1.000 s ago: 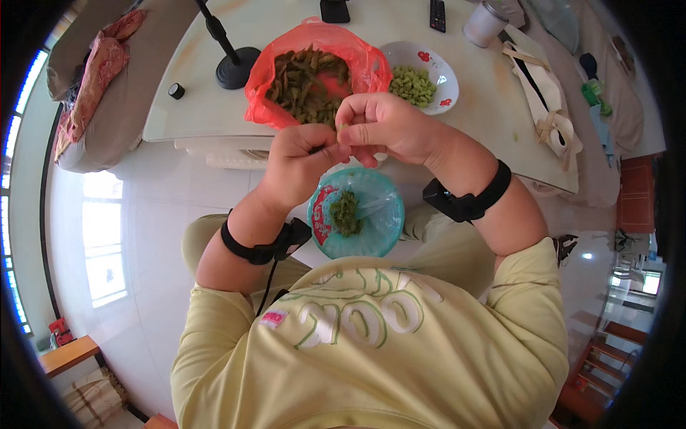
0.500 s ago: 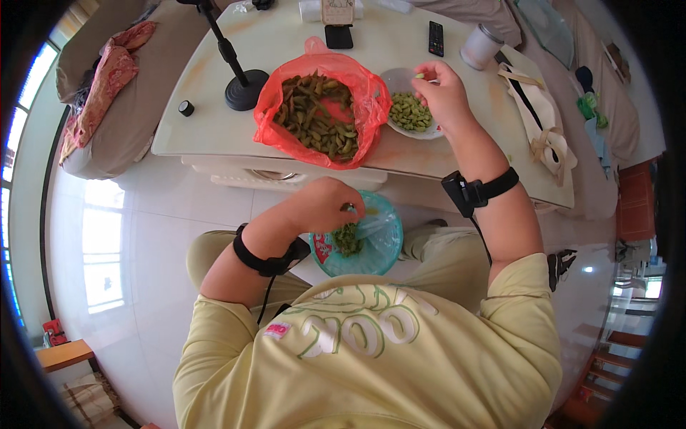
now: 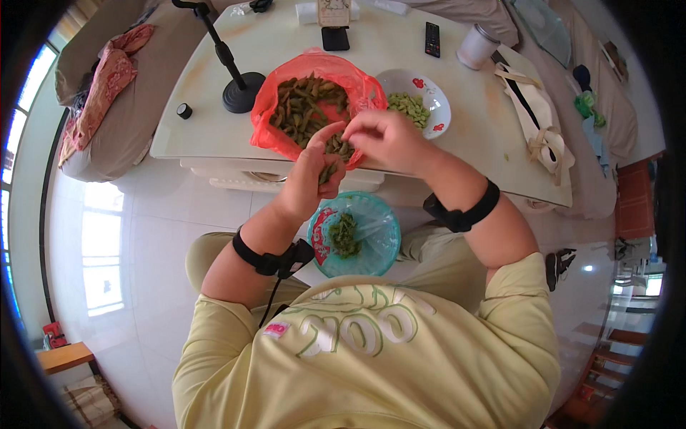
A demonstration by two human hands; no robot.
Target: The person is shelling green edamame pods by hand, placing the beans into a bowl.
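My left hand is closed on a green bean pod, raised at the near edge of a red plastic bag. Close beside it, my right hand has its fingers pinched together; whatever lies between them is too small to make out. Many green and brownish bean pods fill the open bag. Right of it, shelled green beans lie on a white plate with red flowers. Below the table edge, a teal basin with a clear plastic liner holds empty green pod shells.
On the table a black stand rises behind the bag's left side. A small black cap, a remote control, a lidded can and a cream cloth bag lie around. My knees flank the basin.
My right hand has left the plate, moving left to the bag's near edge. My left hand has risen from above the basin and now holds a pod beside it.
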